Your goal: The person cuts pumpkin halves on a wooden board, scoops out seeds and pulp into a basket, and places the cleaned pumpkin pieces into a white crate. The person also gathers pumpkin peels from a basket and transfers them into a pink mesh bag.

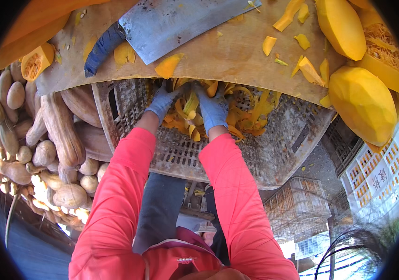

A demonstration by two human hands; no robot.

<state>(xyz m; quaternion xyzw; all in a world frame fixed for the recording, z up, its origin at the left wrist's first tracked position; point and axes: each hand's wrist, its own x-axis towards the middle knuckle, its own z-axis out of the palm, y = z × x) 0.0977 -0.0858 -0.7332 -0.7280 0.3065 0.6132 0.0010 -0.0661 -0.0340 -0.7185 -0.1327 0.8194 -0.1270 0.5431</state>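
Both of my hands wear light blue gloves with dark finger coating and reach into a worn plastic crate [176, 154]. My left hand [162, 101] presses into a heap of yellow-orange pumpkin peelings [252, 112] along its left part. Across a small bunch of peelings, my right hand [212, 106] is sunk into the same heap. The fingertips are partly hidden among peelings and near the board's edge, so their grip is unclear. Above the hands, a broad cleaver [182, 26] with a dark wrapped handle lies on a wooden board [227, 56].
Unpeeled squashes [63, 140] are piled at the left. Peeled pumpkins [362, 105] sit at the board's right end, near scattered flesh pieces [311, 71]. A cut squash piece [37, 61] is at the upper left. A white slotted crate [378, 175] and stacked crates [297, 206] stand at the right.
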